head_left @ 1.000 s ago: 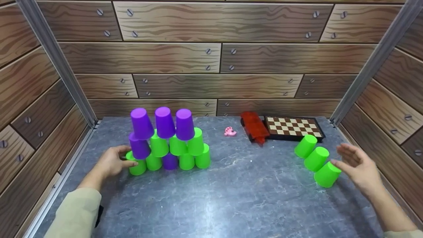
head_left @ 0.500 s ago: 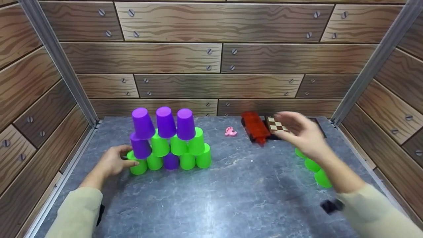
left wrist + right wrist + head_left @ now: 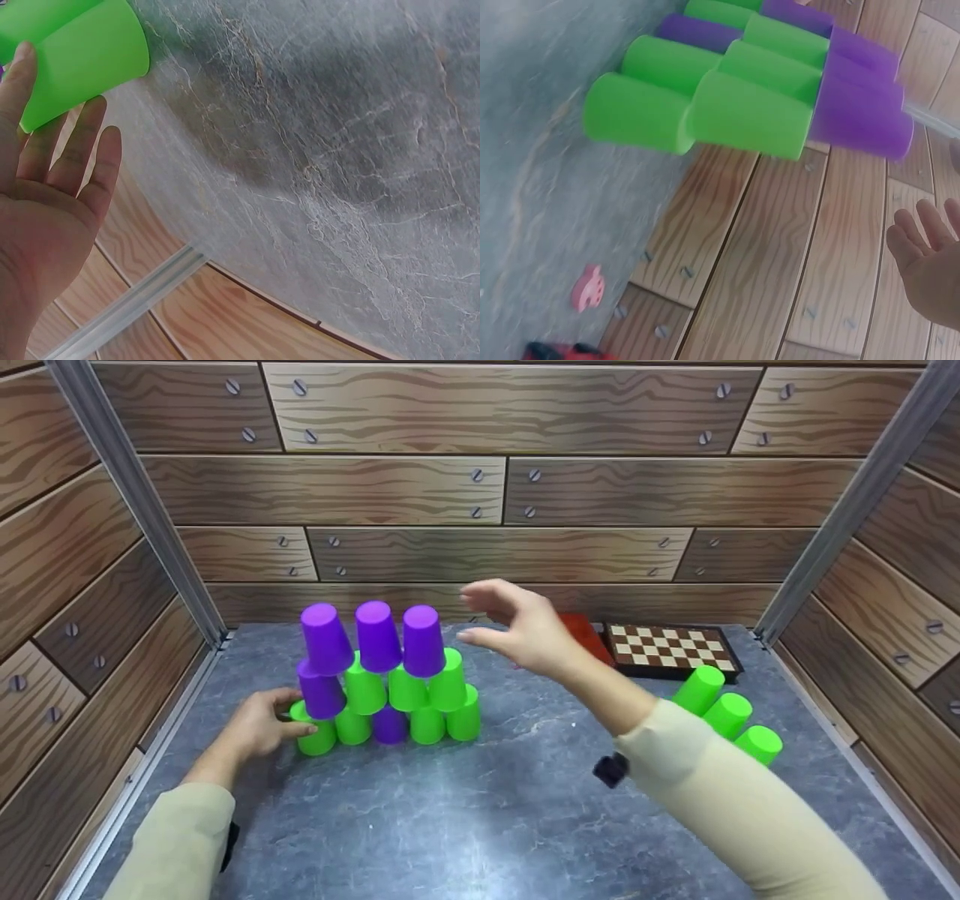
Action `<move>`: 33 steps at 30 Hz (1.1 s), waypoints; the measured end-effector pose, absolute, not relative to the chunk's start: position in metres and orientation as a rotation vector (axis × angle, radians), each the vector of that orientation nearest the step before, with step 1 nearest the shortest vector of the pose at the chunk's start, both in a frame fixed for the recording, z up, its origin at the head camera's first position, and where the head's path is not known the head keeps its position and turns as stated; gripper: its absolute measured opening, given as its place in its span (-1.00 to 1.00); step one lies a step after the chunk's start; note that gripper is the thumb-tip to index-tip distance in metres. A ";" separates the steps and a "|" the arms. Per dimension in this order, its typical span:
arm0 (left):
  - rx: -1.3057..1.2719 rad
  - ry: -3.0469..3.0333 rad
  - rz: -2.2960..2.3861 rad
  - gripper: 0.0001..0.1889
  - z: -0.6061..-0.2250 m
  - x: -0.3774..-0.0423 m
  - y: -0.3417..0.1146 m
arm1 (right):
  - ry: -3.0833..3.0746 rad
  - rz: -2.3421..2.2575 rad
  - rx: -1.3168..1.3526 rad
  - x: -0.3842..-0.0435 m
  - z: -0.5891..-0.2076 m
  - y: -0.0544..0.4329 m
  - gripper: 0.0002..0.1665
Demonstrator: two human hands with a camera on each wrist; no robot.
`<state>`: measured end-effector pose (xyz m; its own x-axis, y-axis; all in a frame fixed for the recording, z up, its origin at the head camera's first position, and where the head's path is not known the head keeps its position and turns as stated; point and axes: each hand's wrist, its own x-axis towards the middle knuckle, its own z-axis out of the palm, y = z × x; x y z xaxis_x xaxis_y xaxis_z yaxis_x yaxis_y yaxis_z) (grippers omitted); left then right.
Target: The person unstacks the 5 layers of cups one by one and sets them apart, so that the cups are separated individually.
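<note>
A stack of upside-down cups stands in rows at the left of the table. Its bottom row is green cups with one purple cup (image 3: 389, 725); above come a purple cup (image 3: 322, 695) and three green ones. Three purple cups sit on top, the rightmost purple cup (image 3: 424, 641) nearest my right hand. My left hand (image 3: 259, 724) holds the bottom-left green cup (image 3: 94, 60) between thumb and fingers. Raised to the right of the top row, my right hand (image 3: 525, 630) is empty, fingers apart from the thumb; the right wrist view shows the hand (image 3: 934, 277) away from the cups.
Three green cups (image 3: 727, 715) stand in a slanting line at the right, partly behind my right sleeve (image 3: 720, 780). A checkered board (image 3: 671, 646) lies at the back right beside a red toy car (image 3: 583, 636). A small pink toy (image 3: 589, 288) lies near the car.
My right hand has swept left from beside the three green cups at the right, across the table, to near the top of the stack. My left hand stays at the same cup.
</note>
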<state>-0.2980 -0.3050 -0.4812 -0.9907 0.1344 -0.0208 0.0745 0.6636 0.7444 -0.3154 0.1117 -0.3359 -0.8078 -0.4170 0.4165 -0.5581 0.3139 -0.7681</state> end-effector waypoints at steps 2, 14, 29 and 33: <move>0.173 2.792 1.255 -0.34 -0.481 -0.298 -0.306 | -2.441 1.477 0.919 -0.319 -0.334 0.100 -0.35; 0.159 2.790 1.221 -0.28 -0.479 -0.297 -0.305 | -2.575 1.445 0.869 -0.338 -0.343 0.067 -0.30; 0.135 2.767 1.246 -0.30 -0.480 -0.299 -0.305 | -2.589 1.471 0.862 -0.339 -0.345 0.057 -0.41; 0.131 2.763 1.244 -0.31 -0.480 -0.298 -0.306 | -2.544 1.506 0.883 -0.338 -0.339 0.068 -0.43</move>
<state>-0.2980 -0.3058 -0.4804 -0.9904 0.1231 -0.0634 0.0341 0.6609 0.7497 -0.3379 0.0679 -0.3394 -0.8347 -0.4441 0.3256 -0.4990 0.3600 -0.7883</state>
